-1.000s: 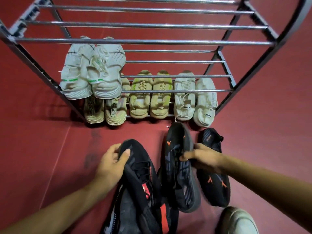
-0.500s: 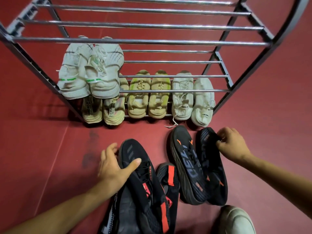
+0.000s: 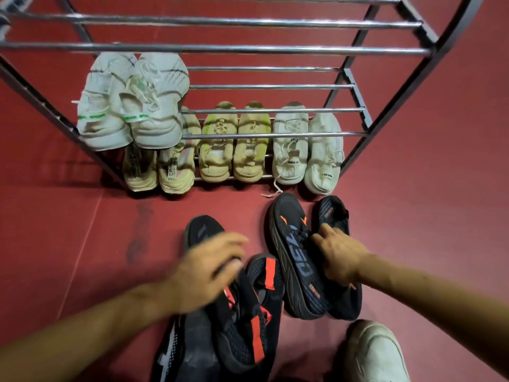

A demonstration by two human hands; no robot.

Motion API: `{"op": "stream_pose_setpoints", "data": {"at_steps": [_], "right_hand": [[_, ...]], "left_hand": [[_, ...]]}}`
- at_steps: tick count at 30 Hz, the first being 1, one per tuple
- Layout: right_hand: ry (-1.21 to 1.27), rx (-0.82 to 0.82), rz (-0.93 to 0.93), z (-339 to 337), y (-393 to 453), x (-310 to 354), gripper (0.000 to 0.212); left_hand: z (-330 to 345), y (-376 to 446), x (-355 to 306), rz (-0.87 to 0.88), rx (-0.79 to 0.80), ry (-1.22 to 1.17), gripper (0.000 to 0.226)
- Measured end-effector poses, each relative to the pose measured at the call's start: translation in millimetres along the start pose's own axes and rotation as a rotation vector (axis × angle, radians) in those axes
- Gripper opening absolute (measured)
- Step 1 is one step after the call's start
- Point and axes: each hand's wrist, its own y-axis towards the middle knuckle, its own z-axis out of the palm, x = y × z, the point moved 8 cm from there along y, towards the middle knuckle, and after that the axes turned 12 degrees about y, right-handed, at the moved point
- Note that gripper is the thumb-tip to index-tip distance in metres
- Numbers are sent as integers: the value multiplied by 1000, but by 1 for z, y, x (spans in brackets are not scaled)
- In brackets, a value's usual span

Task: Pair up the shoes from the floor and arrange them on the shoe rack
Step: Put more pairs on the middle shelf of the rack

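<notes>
right hand (image 3: 340, 259) clamps both black knit trainers with orange marks (image 3: 297, 255) together at five o'clock, ready to lift onto the chrome-barred shoe rack (image 3: 248, 48) at twelve, while the blurred left hand (image 3: 205, 267), fingers loose, grip unclear, hovers over the black-and-red mesh trainers (image 3: 256, 321).

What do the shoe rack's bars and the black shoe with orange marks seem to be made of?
The shoe rack's bars look like polished metal, probably chromed steel: bright streaks of reflected light run along them. The black shoe with orange marks appears to have a knit fabric upper, matte and finely textured, over a smoother rubbery or foam sole.
</notes>
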Motion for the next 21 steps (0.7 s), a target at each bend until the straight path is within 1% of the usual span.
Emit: {"op": "stream_pose_setpoints", "data": {"at_steps": [1,2,3,4,5,6,7,8,9,10,11,12,13,14,15,16,17,21], "right_hand": [[-37,24,-1,-2,2,0,44],[-59,38,3,-3,4,-1,44],[-72,52,9,-4,4,-2,45],[-81,60,6,-2,4,-1,45],[-92,61,-3,-1,4,0,46],[-107,59,-12,1,4,1,47],[-127,65,-16,3,3,1,49],[-145,71,-17,4,2,3,51],[-161,76,-14,6,0,4,52],[-176,74,-12,8,0,5,53],[-193,68,-10,8,-1,7,53],[-203,65,-5,8,-1,9,53],[-207,63,0,6,-2,11,53],[-207,68,5,5,-2,12,53],[-208,76,9,4,-2,13,53],[-214,84,12,4,-2,13,54],[-229,87,8,3,-1,14,53],[-311,69,-17,-4,2,15,57]], "left_hand": [[-24,-7,20,-123,-135,-32,21],[-46,-23,49,-282,-256,-12,14],[-59,-46,77,-452,-310,27,13],[-60,-71,104,-620,-245,65,21],[-45,-99,123,-738,-86,63,27],[-20,-126,128,-814,123,20,33],[11,-150,120,-846,349,-24,44],[42,-173,107,-844,534,-35,61],[68,-189,95,-833,626,-14,75],[81,-196,85,-860,603,31,80],[82,-195,80,-892,557,88,76],[79,-192,79,-906,504,124,66],[79,-190,81,-909,502,108,51],[76,-190,85,-920,515,63,37],[74,-190,92,-947,550,3,31],[70,-189,95,-970,572,-58,30],[61,-188,96,-971,557,-92,31],[1,-169,110,-898,320,-47,27]]}}
